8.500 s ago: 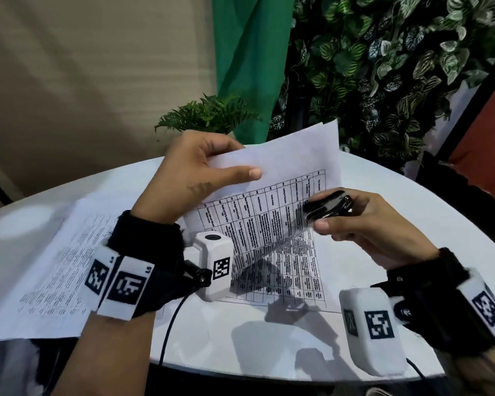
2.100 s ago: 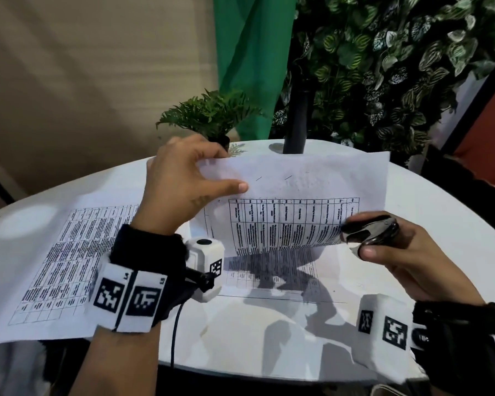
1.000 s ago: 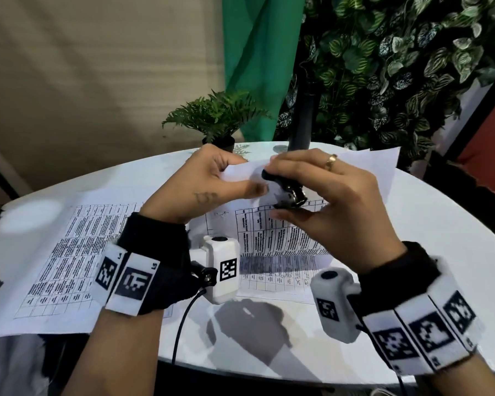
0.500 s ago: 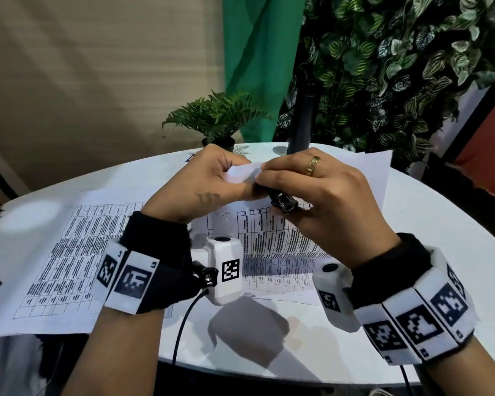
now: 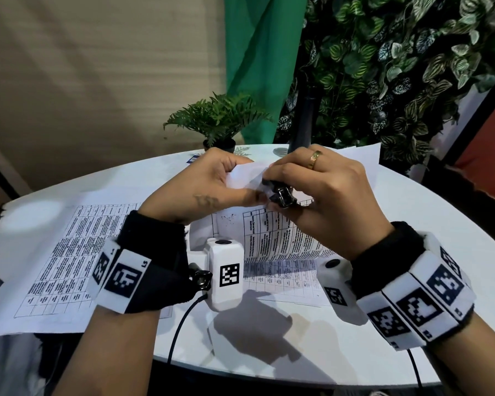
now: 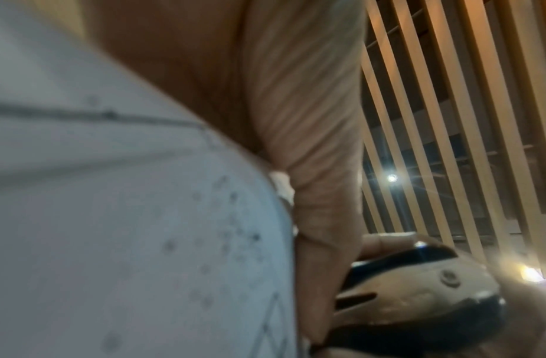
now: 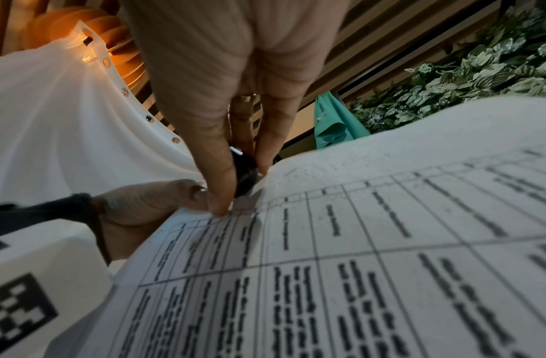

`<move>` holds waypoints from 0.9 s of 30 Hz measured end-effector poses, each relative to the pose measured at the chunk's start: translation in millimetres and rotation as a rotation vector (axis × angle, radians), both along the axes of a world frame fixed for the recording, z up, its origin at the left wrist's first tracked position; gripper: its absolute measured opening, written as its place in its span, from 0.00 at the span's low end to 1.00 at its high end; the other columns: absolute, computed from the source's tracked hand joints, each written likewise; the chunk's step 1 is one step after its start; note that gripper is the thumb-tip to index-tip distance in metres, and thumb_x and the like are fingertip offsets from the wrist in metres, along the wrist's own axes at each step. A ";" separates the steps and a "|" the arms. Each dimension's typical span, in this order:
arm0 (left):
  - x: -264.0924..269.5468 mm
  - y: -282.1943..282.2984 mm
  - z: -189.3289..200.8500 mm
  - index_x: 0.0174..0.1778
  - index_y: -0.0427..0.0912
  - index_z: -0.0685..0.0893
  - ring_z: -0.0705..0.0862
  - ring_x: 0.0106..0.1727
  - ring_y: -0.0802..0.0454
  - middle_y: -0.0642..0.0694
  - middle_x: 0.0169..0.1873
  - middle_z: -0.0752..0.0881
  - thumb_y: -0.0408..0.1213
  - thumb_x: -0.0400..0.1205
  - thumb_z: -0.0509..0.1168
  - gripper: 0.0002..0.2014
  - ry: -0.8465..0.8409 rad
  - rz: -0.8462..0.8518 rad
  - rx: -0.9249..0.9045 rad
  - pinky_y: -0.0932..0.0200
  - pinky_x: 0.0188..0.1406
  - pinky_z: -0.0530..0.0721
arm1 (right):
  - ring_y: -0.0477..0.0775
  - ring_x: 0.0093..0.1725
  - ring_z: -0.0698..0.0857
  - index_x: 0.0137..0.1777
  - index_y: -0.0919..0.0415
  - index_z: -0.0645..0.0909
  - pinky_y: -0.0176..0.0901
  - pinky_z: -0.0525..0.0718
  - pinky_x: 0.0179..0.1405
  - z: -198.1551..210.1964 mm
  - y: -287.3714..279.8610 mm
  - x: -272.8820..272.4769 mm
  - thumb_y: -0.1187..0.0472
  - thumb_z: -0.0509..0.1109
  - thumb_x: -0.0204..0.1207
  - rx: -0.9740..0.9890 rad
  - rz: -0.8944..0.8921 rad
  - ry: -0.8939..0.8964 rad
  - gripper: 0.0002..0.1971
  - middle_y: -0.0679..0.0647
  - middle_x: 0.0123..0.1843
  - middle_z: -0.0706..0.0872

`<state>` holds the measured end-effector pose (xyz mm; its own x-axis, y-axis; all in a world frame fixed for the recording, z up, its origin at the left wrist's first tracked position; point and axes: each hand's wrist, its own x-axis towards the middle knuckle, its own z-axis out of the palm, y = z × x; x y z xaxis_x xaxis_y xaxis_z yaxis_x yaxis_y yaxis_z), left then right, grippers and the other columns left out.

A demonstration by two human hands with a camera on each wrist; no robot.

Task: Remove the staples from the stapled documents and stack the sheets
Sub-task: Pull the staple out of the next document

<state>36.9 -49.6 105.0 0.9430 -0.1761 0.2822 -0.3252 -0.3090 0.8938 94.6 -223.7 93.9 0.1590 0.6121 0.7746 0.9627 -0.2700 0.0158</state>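
Pinching the top corner of the stapled document (image 5: 280,238) in my left hand (image 5: 209,187), thumb on the printed side, fingers curled behind the sheet. Right hand (image 5: 326,195) is closed around the black staple remover (image 5: 282,195), thumb and fingers squeezing it, tip right at that same corner, just beside my left thumb. Right wrist view shows the remover (image 7: 243,174) pressed to the page edge between my fingertips (image 7: 218,206); whether its claws are under a staple, I can't tell. Left wrist view is blurred: paper (image 6: 127,218) close up, remover (image 6: 418,290) beside my thumb.

Document hangs from the grip, lifted and curving down toward me, lower sheet lying flat on the white round worktop (image 5: 455,252) under my right wrist. Left of the left hand, a loose printed sheet (image 5: 69,252) lies flat on the worktop, overhanging its near edge. Beyond both hands: a small potted fern (image 5: 217,118) at the far edge of the worktop, a green curtain (image 5: 260,52) behind it, and a leafy wall (image 5: 397,67) off to the right.
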 end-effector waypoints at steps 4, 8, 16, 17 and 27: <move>1.3 -0.4 0.4 0.38 0.41 0.85 0.80 0.32 0.71 0.63 0.27 0.85 0.23 0.73 0.70 0.08 0.003 -0.018 0.000 0.77 0.34 0.76 | 0.63 0.36 0.83 0.42 0.65 0.87 0.51 0.82 0.29 -1.9 1.5 0.9 0.67 0.80 0.63 0.019 -0.013 0.011 0.09 0.56 0.39 0.87; 0.9 1.2 1.4 0.37 0.43 0.85 0.80 0.31 0.70 0.62 0.26 0.86 0.30 0.69 0.71 0.05 0.007 -0.003 -0.007 0.78 0.32 0.74 | 0.60 0.36 0.83 0.43 0.64 0.87 0.54 0.82 0.30 2.3 0.3 -0.6 0.62 0.80 0.63 0.057 0.015 0.125 0.10 0.54 0.38 0.86; 1.6 0.3 -0.4 0.38 0.37 0.84 0.82 0.34 0.67 0.60 0.29 0.86 0.29 0.71 0.71 0.03 0.012 -0.008 -0.125 0.75 0.36 0.77 | 0.48 0.41 0.86 0.45 0.62 0.87 0.38 0.84 0.39 2.6 -2.6 -1.7 0.58 0.83 0.61 0.153 0.090 0.346 0.14 0.50 0.41 0.88; 2.1 -0.4 -0.8 0.38 0.36 0.84 0.83 0.33 0.67 0.59 0.28 0.86 0.29 0.70 0.71 0.03 -0.004 0.008 -0.145 0.75 0.36 0.77 | 0.48 0.42 0.86 0.46 0.62 0.87 0.38 0.85 0.40 3.0 -3.2 -1.8 0.58 0.83 0.61 0.169 0.108 0.378 0.15 0.51 0.42 0.89; -0.6 -8.7 3.6 0.38 0.41 0.86 0.79 0.31 0.69 0.63 0.26 0.83 0.32 0.72 0.69 0.02 -0.114 0.086 -0.113 0.77 0.34 0.73 | 0.48 0.45 0.90 0.48 0.59 0.87 0.44 0.88 0.47 3.8 -7.0 -3.7 0.60 0.84 0.57 0.323 0.192 0.638 0.18 0.52 0.44 0.90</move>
<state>36.3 -58.4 108.6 0.9142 -0.0577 0.4012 -0.4028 -0.2396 0.8834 90.9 -230.7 97.7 0.5516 0.4313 0.7139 0.7890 0.0078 -0.6143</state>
